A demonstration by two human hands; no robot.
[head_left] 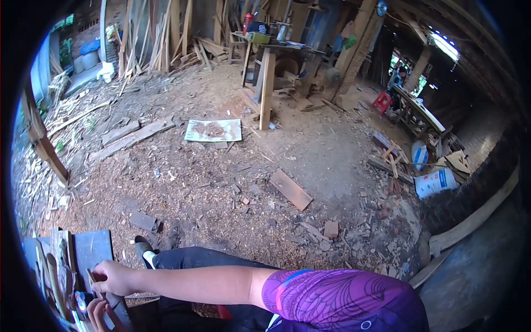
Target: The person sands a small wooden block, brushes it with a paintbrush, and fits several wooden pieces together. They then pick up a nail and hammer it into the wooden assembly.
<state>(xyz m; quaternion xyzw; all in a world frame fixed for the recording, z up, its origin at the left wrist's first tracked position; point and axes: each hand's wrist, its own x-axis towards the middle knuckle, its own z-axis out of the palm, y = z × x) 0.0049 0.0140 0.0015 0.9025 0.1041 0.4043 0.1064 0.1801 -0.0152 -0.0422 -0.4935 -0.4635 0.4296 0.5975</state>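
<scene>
At the lower left, my right hand [113,278] reaches across from the purple patterned sleeve, its fingers closed on a thin wooden piece [91,275]. Just below it is my left hand [103,315], fingers bent and apart, near a dark object; whether it touches that object is unclear. Beside both hands, several wooden strips and sticks [53,271] lie on a dark board [93,248]. A small round blue and white item [81,301] sits close to my left hand.
Wood chips cover the ground, with a loose plank [291,189] and a printed sheet [213,130] on it. A workbench [266,83] stands ahead. At the far right, a person [397,77] is near a long table [420,108] and red stool [381,102].
</scene>
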